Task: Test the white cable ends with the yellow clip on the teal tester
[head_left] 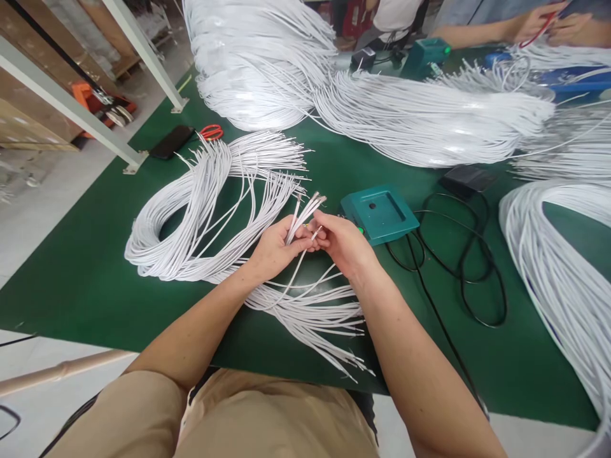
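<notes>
My left hand (279, 245) is closed around a small bunch of white wires (305, 213), whose bare ends point up and away from me. Close against it, my right hand (338, 238) pinches the tip of one white wire (314, 235). Under and beside my hands lies a looped bundle of white wires (157, 248), with loose ends fanned toward the right and toward me. A teal device (380, 214) with a recessed top sits just beyond my right hand, partly hidden by it.
Large bundles of white wire (429, 117) lie across the back, and another coil (563, 254) is at right. A black cable (477, 280) loops on the green table (71, 273). A phone (172, 141) and red-handled scissors (211, 131) lie back left. Another person's hands (539, 25) work opposite.
</notes>
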Tool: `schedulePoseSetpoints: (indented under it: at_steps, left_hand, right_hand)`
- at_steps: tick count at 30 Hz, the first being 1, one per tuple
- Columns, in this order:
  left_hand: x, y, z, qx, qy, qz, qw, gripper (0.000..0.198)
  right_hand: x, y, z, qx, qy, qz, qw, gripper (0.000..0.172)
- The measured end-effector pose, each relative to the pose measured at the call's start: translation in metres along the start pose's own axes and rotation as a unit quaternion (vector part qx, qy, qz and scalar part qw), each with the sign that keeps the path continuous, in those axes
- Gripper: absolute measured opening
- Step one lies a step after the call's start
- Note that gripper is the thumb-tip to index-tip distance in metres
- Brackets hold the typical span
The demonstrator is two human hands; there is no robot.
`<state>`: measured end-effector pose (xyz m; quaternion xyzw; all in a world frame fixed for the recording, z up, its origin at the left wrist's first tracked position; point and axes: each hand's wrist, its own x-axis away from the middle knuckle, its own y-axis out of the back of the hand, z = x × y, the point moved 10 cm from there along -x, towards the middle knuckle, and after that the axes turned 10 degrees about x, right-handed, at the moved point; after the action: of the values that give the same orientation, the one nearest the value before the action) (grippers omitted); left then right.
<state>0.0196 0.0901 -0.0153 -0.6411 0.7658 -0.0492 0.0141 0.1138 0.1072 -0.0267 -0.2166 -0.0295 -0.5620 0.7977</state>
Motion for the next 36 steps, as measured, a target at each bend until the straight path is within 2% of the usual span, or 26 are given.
schedulePoseSetpoints:
  at_steps: [6,11,15,19,24,26,28,29,31,34,35,36]
  left_hand:
    - [-0.001,0.009,-0.002,-0.016,-0.018,-0.021,1.0,0.025]
    - [-0.001,0.016,-0.005,-0.014,-0.029,-0.048,0.998,0.025]
    - [-0.002,0.021,-0.005,-0.007,-0.038,-0.066,0.997,0.027]
    - [-0.002,0.023,-0.004,-0.006,-0.04,-0.077,0.996,0.026]
    - [-0.001,0.007,-0.003,0.057,0.004,-0.007,0.998,0.047]
    - [0.0,0.002,-0.001,0.088,0.037,0.012,0.995,0.045]
    - [0.0,0.001,0.002,0.135,0.071,0.011,0.988,0.043]
    - [0.0,0.003,0.005,0.159,0.089,0.005,0.983,0.042]
    - [0.0,0.005,0.011,0.199,0.129,-0.011,0.972,0.041]
    - [0.0,0.009,0.018,0.227,0.172,-0.027,0.958,0.04]
    - [0.0,0.011,0.02,0.228,0.175,-0.031,0.957,0.04]
    - [-0.001,0.013,0.02,0.22,0.171,-0.036,0.96,0.041]
  right_hand:
    - [0.002,-0.008,-0.002,-0.012,-0.011,0.043,0.999,0.043]
    - [0.003,-0.01,0.0,-0.028,0.002,0.065,0.997,0.033]
    - [0.003,-0.002,0.005,0.005,0.025,0.019,0.999,0.031]
    - [0.007,0.007,0.016,0.095,0.076,-0.057,0.991,0.025]
    - [0.009,0.009,0.026,0.214,0.127,-0.105,0.963,0.016]
    - [0.009,0.008,0.028,0.27,0.145,-0.109,0.946,0.015]
    - [0.013,0.007,0.034,0.346,0.177,-0.126,0.913,0.014]
    - [0.016,0.005,0.038,0.396,0.2,-0.139,0.885,0.016]
    - [0.024,-0.005,0.049,0.514,0.258,-0.157,0.803,0.022]
    - [0.033,-0.028,0.052,0.669,0.323,-0.14,0.654,0.034]
    - [0.033,-0.032,0.051,0.701,0.33,-0.129,0.619,0.036]
    - [0.032,-0.034,0.05,0.722,0.331,-0.12,0.596,0.036]
